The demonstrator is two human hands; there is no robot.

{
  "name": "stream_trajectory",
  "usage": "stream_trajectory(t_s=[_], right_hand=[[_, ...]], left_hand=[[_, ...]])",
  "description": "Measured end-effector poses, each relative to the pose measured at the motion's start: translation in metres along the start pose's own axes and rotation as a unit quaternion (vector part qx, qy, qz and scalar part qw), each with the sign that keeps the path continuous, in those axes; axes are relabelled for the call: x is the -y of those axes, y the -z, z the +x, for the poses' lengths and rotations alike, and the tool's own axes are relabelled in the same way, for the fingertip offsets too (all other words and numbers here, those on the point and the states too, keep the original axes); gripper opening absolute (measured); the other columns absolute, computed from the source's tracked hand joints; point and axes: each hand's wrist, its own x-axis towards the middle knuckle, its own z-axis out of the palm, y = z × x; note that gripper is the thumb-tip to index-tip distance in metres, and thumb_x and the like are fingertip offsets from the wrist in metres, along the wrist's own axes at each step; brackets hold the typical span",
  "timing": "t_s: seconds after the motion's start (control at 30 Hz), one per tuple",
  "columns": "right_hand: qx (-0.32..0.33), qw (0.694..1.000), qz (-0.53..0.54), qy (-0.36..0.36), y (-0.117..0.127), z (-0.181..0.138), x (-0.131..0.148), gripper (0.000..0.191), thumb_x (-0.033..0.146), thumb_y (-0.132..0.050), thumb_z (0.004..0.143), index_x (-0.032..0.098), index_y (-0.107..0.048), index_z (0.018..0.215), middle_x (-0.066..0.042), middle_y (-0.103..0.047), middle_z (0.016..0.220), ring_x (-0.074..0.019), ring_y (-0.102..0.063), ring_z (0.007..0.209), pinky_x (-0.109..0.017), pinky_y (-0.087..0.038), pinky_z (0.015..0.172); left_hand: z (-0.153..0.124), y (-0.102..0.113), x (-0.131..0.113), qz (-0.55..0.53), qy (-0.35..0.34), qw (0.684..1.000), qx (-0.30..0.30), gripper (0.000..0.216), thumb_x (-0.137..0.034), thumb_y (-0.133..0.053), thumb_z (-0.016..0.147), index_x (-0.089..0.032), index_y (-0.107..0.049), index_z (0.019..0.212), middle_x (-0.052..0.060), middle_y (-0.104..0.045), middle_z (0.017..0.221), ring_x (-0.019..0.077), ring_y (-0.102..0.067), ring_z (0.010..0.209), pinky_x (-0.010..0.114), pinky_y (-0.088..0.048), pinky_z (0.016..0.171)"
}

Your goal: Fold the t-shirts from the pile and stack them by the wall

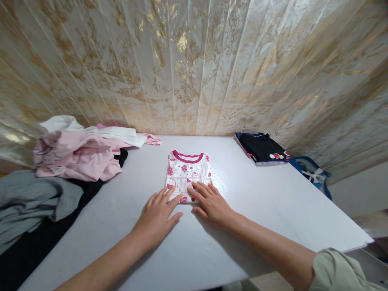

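Observation:
A folded T-shirt [188,171], white with pink-red prints and a dark pink collar, lies flat in the middle of the white table [257,194]. Its collar points away from me. Over its near left corner rests my left hand [159,214], fingers spread out, palm down. My right hand [210,202] lies on the near right part of the shirt with its fingers stretched flat. Both hands cover some of the shirt's lower edge, and neither grips the fabric.
A loose heap holds a pink garment [79,155], a white one [121,135], a grey one [33,198] and black cloth [48,238] on the left. Folded clothes with a black top [260,147] lie back right, beside a blue-edged bag [313,171]. A patterned curtain [188,72] hangs behind.

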Motion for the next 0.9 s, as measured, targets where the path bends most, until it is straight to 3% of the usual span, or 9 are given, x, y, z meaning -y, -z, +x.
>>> stream_trajectory(t_s=[0.1,0.17,0.23,0.33,0.5,0.9], right_hand=[[-0.050,0.996,0.069,-0.033,0.015,0.010,-0.016,0.040,0.034,-0.043,0.097,0.022,-0.054,0.133,-0.010,-0.053,0.139,-0.0218,-0.047,0.127,-0.039,-0.037,0.104],[-0.117,0.980,0.097,-0.131,0.025,0.020,-0.034,0.032,0.030,-0.042,0.096,0.019,-0.060,0.120,-0.010,-0.064,0.120,-0.0195,-0.059,0.107,-0.032,-0.045,0.088],[-0.149,0.953,0.099,-0.244,0.031,0.030,-0.054,0.025,0.027,-0.047,0.092,0.018,-0.063,0.109,-0.008,-0.068,0.103,-0.0181,-0.062,0.089,-0.029,-0.045,0.075],[-0.112,0.930,0.103,-0.335,0.029,0.044,-0.079,0.016,0.028,-0.053,0.086,0.017,-0.065,0.088,-0.005,-0.069,0.083,-0.0162,-0.060,0.075,-0.026,-0.040,0.066],[-0.088,0.918,0.131,-0.365,0.022,0.058,-0.089,0.023,0.035,-0.053,0.085,0.017,-0.063,0.074,-0.003,-0.067,0.074,-0.0135,-0.057,0.066,-0.024,-0.035,0.059],[-0.079,0.916,0.079,-0.385,0.026,0.062,-0.074,0.015,0.034,-0.056,0.082,0.021,-0.062,0.076,-0.001,-0.068,0.077,-0.0144,-0.057,0.069,-0.024,-0.032,0.057]], left_hand=[[0.026,0.017,0.014,-0.099,0.063,0.993,-0.027,0.037,-0.041,-0.040,0.090,-0.029,-0.064,0.117,0.006,-0.064,0.125,0.0212,-0.058,0.116,0.034,-0.045,0.099],[0.051,0.027,0.026,-0.135,0.136,0.981,-0.026,0.026,-0.035,-0.045,0.087,-0.025,-0.066,0.099,0.004,-0.071,0.101,0.0197,-0.066,0.095,0.029,-0.049,0.083],[0.076,0.031,0.038,-0.150,0.196,0.969,-0.011,0.016,-0.031,-0.051,0.084,-0.023,-0.064,0.086,0.002,-0.072,0.089,0.0187,-0.067,0.084,0.026,-0.048,0.074],[0.106,0.026,0.050,-0.149,0.224,0.963,-0.011,0.012,-0.031,-0.057,0.080,-0.021,-0.061,0.074,0.003,-0.072,0.084,0.0198,-0.066,0.080,0.026,-0.045,0.068],[0.128,0.015,0.056,-0.149,0.247,0.957,-0.019,0.019,-0.036,-0.058,0.079,-0.021,-0.061,0.069,0.004,-0.072,0.080,0.0208,-0.065,0.075,0.027,-0.041,0.063],[0.136,0.005,0.062,-0.157,0.265,0.951,-0.032,0.013,-0.031,-0.060,0.075,-0.019,-0.063,0.070,0.001,-0.071,0.075,0.0174,-0.065,0.072,0.025,-0.041,0.062]])
